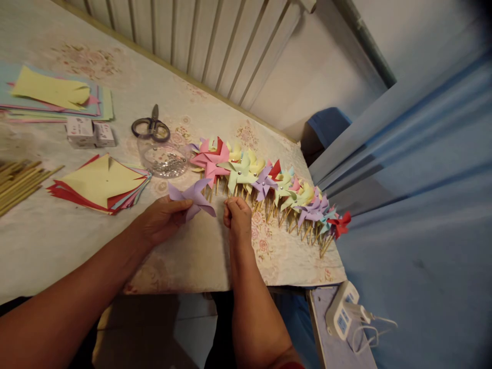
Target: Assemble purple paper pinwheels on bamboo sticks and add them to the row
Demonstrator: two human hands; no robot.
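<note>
My left hand [169, 218] is closed on a purple paper pinwheel [195, 199], thumb across its middle. To the right of it, my right hand [238, 218] has its fingers curled in a pinch, and whatever it holds is too small or hidden to make out. Just beyond both hands, finished pinwheels [240, 171] in pink, green, yellow, purple and red lie in a long row on wooden sticks. A clear dish of small metal pins [167, 163] sits behind my left hand. Left of it is a stack of cut paper squares [102, 182], yellow on top and red beneath.
Scissors [151, 127] lie behind the dish. Two small boxes [86, 132] stand by a pile of coloured paper [49, 95]. Wooden sticks [23, 184] are bundled at the far left. Beyond the table's right edge are a blue curtain [415, 205] and a power strip [342, 312].
</note>
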